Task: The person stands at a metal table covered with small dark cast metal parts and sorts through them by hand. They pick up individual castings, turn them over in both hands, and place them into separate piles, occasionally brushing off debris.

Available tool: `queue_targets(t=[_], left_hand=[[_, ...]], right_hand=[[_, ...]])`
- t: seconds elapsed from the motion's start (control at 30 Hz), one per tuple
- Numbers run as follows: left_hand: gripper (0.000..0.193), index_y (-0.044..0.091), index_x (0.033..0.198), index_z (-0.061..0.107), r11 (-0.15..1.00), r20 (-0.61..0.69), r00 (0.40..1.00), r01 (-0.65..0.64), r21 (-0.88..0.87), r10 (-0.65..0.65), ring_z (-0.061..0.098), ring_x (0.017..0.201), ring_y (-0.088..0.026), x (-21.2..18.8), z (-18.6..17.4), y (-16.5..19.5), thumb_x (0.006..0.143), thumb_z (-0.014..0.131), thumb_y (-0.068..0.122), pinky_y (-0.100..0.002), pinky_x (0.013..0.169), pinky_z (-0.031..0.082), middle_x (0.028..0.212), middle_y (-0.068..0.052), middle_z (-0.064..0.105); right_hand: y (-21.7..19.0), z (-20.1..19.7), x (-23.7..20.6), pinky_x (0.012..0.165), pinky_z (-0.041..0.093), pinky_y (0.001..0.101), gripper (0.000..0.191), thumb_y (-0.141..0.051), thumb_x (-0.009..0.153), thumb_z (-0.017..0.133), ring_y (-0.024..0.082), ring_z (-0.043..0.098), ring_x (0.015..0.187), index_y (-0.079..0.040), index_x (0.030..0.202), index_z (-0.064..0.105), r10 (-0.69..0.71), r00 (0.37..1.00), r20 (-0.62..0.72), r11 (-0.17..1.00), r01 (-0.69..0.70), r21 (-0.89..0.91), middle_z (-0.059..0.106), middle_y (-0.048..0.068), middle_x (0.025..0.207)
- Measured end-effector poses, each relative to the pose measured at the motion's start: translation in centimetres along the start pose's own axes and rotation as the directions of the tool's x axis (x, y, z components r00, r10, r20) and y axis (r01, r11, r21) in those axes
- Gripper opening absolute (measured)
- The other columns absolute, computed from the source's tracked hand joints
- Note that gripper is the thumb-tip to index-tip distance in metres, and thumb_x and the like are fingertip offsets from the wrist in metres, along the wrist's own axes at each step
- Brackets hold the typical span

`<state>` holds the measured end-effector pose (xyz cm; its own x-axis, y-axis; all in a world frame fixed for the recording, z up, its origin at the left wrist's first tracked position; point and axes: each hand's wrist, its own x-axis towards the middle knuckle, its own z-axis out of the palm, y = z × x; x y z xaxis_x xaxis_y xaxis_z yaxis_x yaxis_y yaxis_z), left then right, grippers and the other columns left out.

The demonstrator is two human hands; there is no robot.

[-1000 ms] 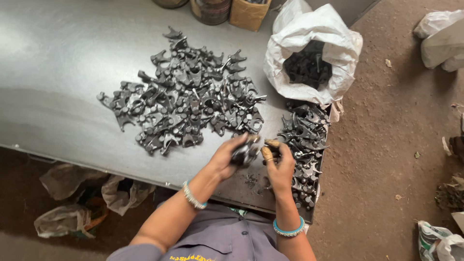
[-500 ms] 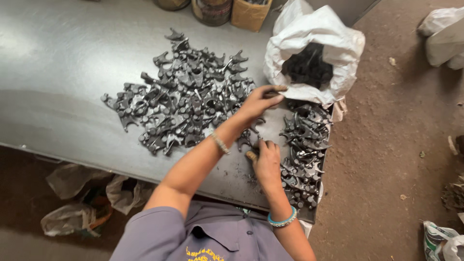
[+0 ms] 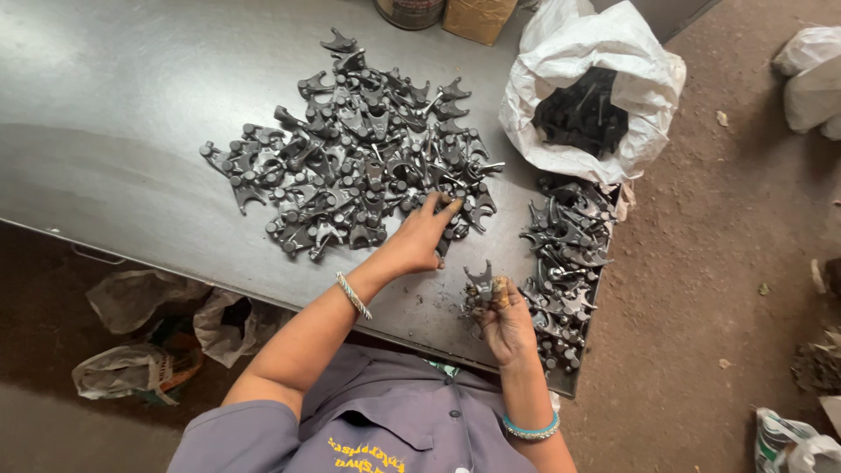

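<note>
The left hand (image 3: 420, 236) has pulled back a little from its far reach of half a second ago and now rests at the near edge of the big heap of forked metal parts (image 3: 359, 158), arm stretched forward and slightly bent, a thin bangle at the wrist. Its fingers are curled down onto a part at the heap's rim; whether they have closed on it I cannot tell. The right hand (image 3: 504, 320) has stayed near the body, forearm upright, fingers wrapped round a small forked part (image 3: 480, 280) held with its two prongs pointing up, just beside the smaller pile (image 3: 565, 254) at the right edge of the surface (image 3: 114, 131).

The parts are dark grey castings, dull and rough, each with a curved fork and round bosses, tangled together. The surface is smooth sheet metal with a soft sheen. Behind the smaller pile stands a crumpled white woven sack (image 3: 587, 70), its mouth open on more dark parts.
</note>
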<state>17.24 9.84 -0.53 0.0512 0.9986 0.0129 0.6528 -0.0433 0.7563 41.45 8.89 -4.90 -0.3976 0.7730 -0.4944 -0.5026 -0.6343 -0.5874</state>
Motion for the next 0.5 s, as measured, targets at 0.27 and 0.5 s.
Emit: queue_targets(t=[0.27,0.5], left_hand=[[0.128,0.004,0.161,0.022,0.995,0.059,0.995,0.086,-0.054,-0.083,0.058,0.114,-0.048,-2.9,2.0,0.4,0.056,0.095,0.006,-0.048,0.097,0.053,0.147,-0.026,0.033],[0.046,0.009,0.135,0.069,0.675,-0.235,0.953,-0.047,-0.736,-0.189,0.069,0.112,-0.028,-7.6,4.6,0.5,0.106,0.053,0.041,-0.044,0.098,0.058,0.124,-0.015,0.069]], right_hand=[[-0.7,-0.8,-0.6,0.056,0.053,0.027,0.01,-0.013,0.097,0.061,0.018,0.066,0.071,-0.01,0.106,0.065,0.031,0.993,-0.115,0.996,-0.04,-0.078,0.068,0.005,0.086],[-0.3,2.1,-2.2,0.078,0.057,0.0316,0.025,-0.01,0.09,0.079,0.017,0.067,0.087,0.002,0.11,0.071,-0.184,0.93,0.319,0.779,0.336,-0.529,0.072,0.01,0.105]])
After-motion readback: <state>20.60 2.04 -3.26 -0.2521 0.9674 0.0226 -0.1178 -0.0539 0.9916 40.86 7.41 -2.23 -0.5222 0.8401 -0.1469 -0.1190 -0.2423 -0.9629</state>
